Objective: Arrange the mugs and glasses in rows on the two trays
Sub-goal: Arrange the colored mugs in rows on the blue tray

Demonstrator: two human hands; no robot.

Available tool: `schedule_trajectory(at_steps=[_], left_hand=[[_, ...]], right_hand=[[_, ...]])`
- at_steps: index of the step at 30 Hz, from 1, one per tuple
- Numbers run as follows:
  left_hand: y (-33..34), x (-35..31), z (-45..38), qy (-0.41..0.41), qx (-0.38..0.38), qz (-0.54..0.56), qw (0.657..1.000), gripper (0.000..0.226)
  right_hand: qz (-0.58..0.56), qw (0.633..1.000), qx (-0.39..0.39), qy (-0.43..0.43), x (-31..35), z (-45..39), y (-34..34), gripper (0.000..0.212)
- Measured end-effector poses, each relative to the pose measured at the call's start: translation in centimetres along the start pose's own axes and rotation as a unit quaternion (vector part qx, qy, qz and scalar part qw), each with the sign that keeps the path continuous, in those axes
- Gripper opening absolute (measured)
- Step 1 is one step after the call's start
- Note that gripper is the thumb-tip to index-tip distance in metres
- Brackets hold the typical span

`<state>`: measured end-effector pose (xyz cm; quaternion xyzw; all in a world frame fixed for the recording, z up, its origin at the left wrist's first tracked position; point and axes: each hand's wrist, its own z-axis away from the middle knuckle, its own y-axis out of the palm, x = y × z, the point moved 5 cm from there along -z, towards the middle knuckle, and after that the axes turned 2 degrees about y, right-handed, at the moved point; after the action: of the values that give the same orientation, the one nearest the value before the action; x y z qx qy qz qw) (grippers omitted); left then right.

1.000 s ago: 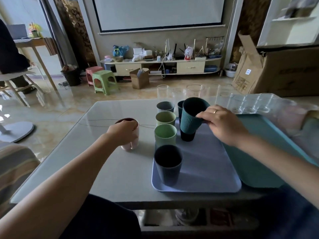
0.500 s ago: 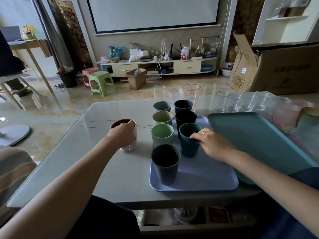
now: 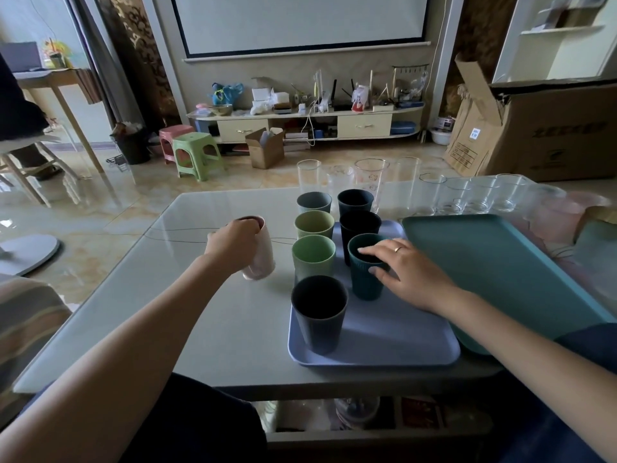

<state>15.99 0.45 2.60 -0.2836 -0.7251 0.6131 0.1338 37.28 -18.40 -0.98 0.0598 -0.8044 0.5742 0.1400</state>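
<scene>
A lavender tray [image 3: 394, 342] on the table carries two rows of mugs. The left row runs from a dark mug [image 3: 319, 312] in front through a green mug [image 3: 314, 257] and an olive mug [image 3: 314, 225] to a grey mug [image 3: 314, 202]. The right row has a teal mug [image 3: 364, 282] with two dark mugs [image 3: 360, 225] behind it. My right hand [image 3: 405, 272] rests on the teal mug's rim. My left hand [image 3: 233, 243] grips a pink mug [image 3: 262, 262], tilted, left of the tray. A teal tray [image 3: 500, 272] lies to the right. Several clear glasses [image 3: 370, 182] stand behind.
More short glasses [image 3: 480, 198] line the table's far right edge. A large cardboard box [image 3: 551, 132] stands on the floor at right. Green and pink stools [image 3: 197, 155] and a TV cabinet [image 3: 307, 125] are beyond the table. A shelf under the table holds items.
My right hand brought the teal mug down from above the right row and set it on the lavender tray. My left hand has tilted the pink mug.
</scene>
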Motion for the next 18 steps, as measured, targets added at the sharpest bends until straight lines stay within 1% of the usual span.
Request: schedule_trajectory(at_steps=[2, 4, 6, 8, 10, 12, 14, 18], left_hand=[[-1.5, -0.1, -0.2, 0.0, -0.042, 0.017, 0.999, 0.016], [-3.3, -0.1, -0.2, -0.003, -0.096, 0.032, 0.995, 0.018], [-5.2, -0.5, 0.1, -0.005, -0.154, 0.056, 0.986, 0.021], [-7.1, -1.1, 0.5, -0.013, -0.204, 0.086, 0.975, 0.022], [-8.6, -1.9, 1.1, -0.014, -0.242, 0.124, 0.962, 0.026], [-9.5, -2.9, 1.6, -0.002, -0.266, 0.156, 0.951, 0.028], [-9.9, -4.1, 1.9, 0.007, -0.274, 0.173, 0.946, 0.027], [-9.8, -6.1, 2.1, 0.01, -0.266, 0.205, 0.942, 0.024]], right_hand=[[-0.009, 0.998, -0.057, -0.01, 0.4, 0.0, -0.9, 0.037], [-0.019, 0.993, -0.113, -0.025, 1.4, -0.2, -1.8, 0.035], [-0.055, 0.988, -0.14, -0.021, 2.6, -0.8, -2.6, 0.032], [-0.112, 0.984, -0.139, -0.012, 3.9, -1.9, -3.0, 0.029], [-0.181, 0.977, -0.114, -0.009, 5.6, -3.3, -3.0, 0.03], [-0.257, 0.962, -0.09, -0.017, 7.4, -4.7, -3.0, 0.031], [-0.298, 0.951, -0.075, -0.023, 9.2, -5.8, -3.0, 0.03], [-0.315, 0.947, -0.062, -0.027, 11.7, -6.7, -3.4, 0.022]])
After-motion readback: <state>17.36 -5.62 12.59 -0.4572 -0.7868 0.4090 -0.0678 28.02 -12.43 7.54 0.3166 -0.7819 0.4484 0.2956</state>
